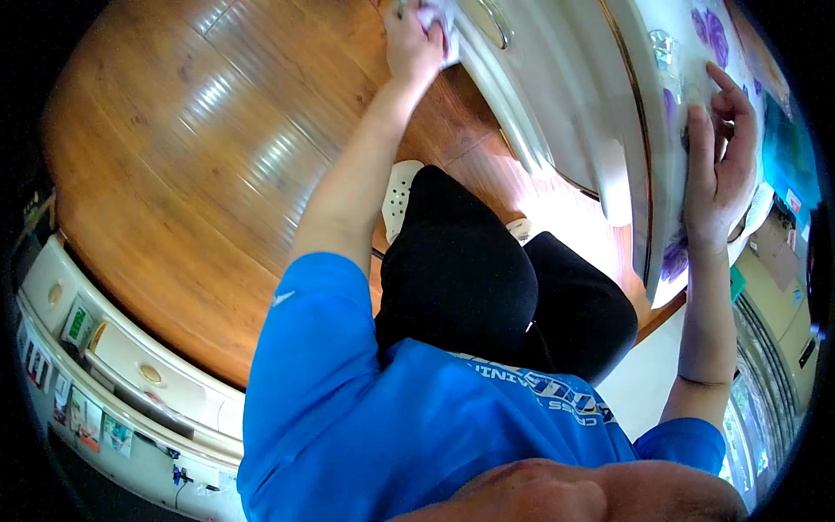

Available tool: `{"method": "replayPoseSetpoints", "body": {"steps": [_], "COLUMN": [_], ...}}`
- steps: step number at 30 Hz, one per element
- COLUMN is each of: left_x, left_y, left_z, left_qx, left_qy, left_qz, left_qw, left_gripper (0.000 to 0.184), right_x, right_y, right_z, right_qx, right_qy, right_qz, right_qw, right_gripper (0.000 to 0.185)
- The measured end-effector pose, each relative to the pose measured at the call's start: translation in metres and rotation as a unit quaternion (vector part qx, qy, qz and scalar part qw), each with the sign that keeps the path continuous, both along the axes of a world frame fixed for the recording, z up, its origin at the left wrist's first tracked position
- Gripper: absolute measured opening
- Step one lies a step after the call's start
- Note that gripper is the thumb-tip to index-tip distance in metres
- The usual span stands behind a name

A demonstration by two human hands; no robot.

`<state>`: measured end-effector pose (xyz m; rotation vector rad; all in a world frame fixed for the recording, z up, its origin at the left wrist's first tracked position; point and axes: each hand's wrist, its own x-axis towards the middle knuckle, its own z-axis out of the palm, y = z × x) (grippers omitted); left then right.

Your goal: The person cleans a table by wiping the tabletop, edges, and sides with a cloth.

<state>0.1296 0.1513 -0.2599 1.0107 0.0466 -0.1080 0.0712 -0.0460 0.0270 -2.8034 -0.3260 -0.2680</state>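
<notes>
My left hand (416, 48) is closed around a crumpled whitish cloth (448, 30). The cloth is up against the lower edge of a white table (557, 78) with gold trim and a curved handle. Fingers partly bent and spread, my right hand (724, 165) rests on the table's top, on a clear cover with purple flowers (715, 35). Some of its fingers are hidden behind the others. A clear, shiny object (663, 48) lies near its fingertips; I cannot make out its kind.
Wooden floor (200, 157) stretches out on the left. My black-trousered knees (461, 261) are bent, with a white perforated shoe (400, 196) beside them. A white drawer cabinet (148, 374) stands at lower left. A teal item (787, 161) is at far right, above grey curtains (765, 357).
</notes>
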Motion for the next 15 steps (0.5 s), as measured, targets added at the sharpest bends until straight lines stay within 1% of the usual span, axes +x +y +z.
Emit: {"method": "replayPoseSetpoints", "body": {"steps": [1,2,3,4,5,6,8,9,10,12,13,15], "left_x": [0.024,0.023,0.016,0.007,-0.010,-0.031,-0.073,-0.094,-0.112,-0.131,-0.128,-0.118], "left_y": [0.009,0.000,-0.011,-0.023,-0.035,-0.043,-0.062,-0.071,-0.074,-0.075,-0.072,-0.061], "left_z": [0.011,0.004,-0.015,-0.031,-0.040,-0.030,-0.014,-0.037,-0.025,-0.027,-0.027,-0.021], "left_qx": [-0.204,-0.205,0.128,0.448,0.459,0.462,0.471,0.482,0.477,0.471,0.470,0.423], "left_qy": [0.037,0.037,0.023,0.007,-0.049,-0.028,0.012,-0.091,-0.057,-0.147,-0.147,-0.095], "left_qz": [-0.023,-0.021,0.021,0.058,0.074,0.034,-0.046,-0.082,-0.159,-0.223,-0.222,-0.242], "left_qw": [0.978,0.978,0.991,0.892,0.884,0.886,0.881,0.867,0.863,0.841,0.841,0.868], "left_gripper": [0.017,0.017,0.015,0.047,0.053,0.049,0.042,0.049,0.046,0.043,0.043,0.044], "right_x": [0.001,0.002,0.001,0.001,0.002,0.001,-0.001,-0.001,-0.001,0.000,-0.001,-0.003], "right_y": [0.002,0.004,0.004,0.003,-0.003,-0.002,-0.001,0.001,0.003,0.003,0.000,-0.005], "right_z": [0.003,0.004,0.003,0.003,0.002,0.002,0.000,0.002,0.003,0.004,0.004,0.003], "right_qx": [-0.014,-0.014,-0.010,-0.005,-0.024,-0.020,0.025,0.026,0.014,0.000,-0.004,-0.009], "right_qy": [-0.003,-0.003,-0.001,0.000,-0.007,-0.008,0.014,0.013,0.006,-0.003,-0.002,0.005], "right_qz": [0.003,0.005,0.004,0.001,0.029,0.027,0.004,0.004,0.007,0.013,0.017,0.017], "right_qw": [1.000,1.000,1.000,1.000,0.999,0.999,1.000,1.000,1.000,1.000,1.000,1.000], "right_gripper": [0.036,0.036,0.036,0.035,0.036,0.036,0.036,0.036,0.036,0.036,0.036,0.036]}}
